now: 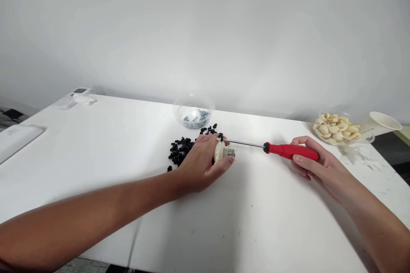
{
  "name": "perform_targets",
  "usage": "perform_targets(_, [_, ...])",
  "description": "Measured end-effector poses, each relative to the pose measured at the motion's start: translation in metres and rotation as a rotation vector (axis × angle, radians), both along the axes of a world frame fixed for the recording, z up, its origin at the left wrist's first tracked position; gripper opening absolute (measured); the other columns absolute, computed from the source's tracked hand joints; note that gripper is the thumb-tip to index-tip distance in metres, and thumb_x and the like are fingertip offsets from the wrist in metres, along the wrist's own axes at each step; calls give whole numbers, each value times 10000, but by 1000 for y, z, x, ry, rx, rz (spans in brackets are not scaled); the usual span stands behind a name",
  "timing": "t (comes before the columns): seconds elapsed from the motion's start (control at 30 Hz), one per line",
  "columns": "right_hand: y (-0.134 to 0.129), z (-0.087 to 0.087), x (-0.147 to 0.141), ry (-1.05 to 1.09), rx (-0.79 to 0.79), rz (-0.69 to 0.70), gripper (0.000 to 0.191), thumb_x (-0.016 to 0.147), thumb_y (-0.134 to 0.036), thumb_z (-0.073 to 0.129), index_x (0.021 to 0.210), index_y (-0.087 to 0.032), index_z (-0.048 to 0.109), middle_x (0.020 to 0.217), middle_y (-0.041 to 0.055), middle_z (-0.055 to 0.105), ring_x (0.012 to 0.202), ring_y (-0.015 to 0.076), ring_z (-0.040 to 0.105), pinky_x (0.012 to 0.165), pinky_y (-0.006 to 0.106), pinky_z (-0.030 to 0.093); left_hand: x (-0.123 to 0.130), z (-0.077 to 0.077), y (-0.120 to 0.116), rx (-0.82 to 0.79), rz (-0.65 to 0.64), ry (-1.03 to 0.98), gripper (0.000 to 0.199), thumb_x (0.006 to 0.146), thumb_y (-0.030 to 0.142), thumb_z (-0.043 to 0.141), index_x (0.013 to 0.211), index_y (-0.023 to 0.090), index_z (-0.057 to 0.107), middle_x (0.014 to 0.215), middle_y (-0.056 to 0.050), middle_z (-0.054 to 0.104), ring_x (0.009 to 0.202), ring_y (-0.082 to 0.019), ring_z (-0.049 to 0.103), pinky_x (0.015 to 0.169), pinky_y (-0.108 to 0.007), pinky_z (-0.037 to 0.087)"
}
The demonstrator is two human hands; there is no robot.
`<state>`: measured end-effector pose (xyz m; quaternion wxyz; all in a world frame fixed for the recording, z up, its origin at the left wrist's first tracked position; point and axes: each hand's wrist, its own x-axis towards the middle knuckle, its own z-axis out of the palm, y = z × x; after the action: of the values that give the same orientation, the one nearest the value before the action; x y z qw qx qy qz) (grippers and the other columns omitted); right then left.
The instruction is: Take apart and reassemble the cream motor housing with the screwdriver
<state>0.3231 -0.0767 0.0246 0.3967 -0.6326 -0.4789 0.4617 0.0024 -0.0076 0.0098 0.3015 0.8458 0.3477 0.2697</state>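
Observation:
My left hand (205,162) is wrapped round a cream plastic part (219,149) with a small metal motor (229,152) showing at its right side. A small black piece (221,136) sits at the top of the cream part. My right hand (312,162) grips a screwdriver by its red handle (291,152). The metal shaft (246,143) points left, and its tip meets the black piece or lies right beside it. Loose black pieces (181,149) lie behind and left of my left hand.
A clear bowl (194,108) of small screws stands at the back middle. At the right are a bowl of cream pieces (336,129) and a tilted paper cup (381,123). A remote (81,91) and a white device (19,138) lie on the left.

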Motion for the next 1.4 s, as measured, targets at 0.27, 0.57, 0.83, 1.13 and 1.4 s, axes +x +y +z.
perform_targets(0.27, [1,2,10,-94,-22,-33,476,883,-697,731,780,-245,623,593,-28,389,543,141,319,507,300,203,0,-1,0,16,-22,31,212,1000,411,480,944,216,541,986,-77,632,988,-282,569,1001,-514,433])
perform_targets(0.57, [0,4,0,-40,-41,42,432,924,-672,706,1018,-254,647,684,-22,467,600,154,371,549,301,264,-1,-1,0,14,0,-1,222,1027,413,486,958,210,544,985,-73,636,996,-278,576,995,-494,439])
perform_targets(0.83, [-7,8,11,-211,180,-72,374,849,-629,809,1021,-306,735,719,10,605,612,192,488,551,334,383,0,-2,-3,64,-36,57,204,1003,397,508,1013,196,546,1023,-94,651,1025,-300,575,1001,-500,436])
perform_targets(1.13, [1,2,-3,39,-68,-10,458,948,-682,666,903,-226,661,653,9,560,585,155,424,550,305,311,-1,-2,-4,35,-31,3,189,1006,379,527,1044,196,553,1104,-101,656,1117,-297,570,1061,-491,422])
perform_targets(1.4, [-9,1,9,-174,199,-38,365,858,-593,820,1063,-315,702,714,-4,596,651,186,488,590,326,342,-1,-1,-2,-48,-28,-57,130,979,312,475,931,216,548,943,-43,667,965,-261,599,983,-454,432])
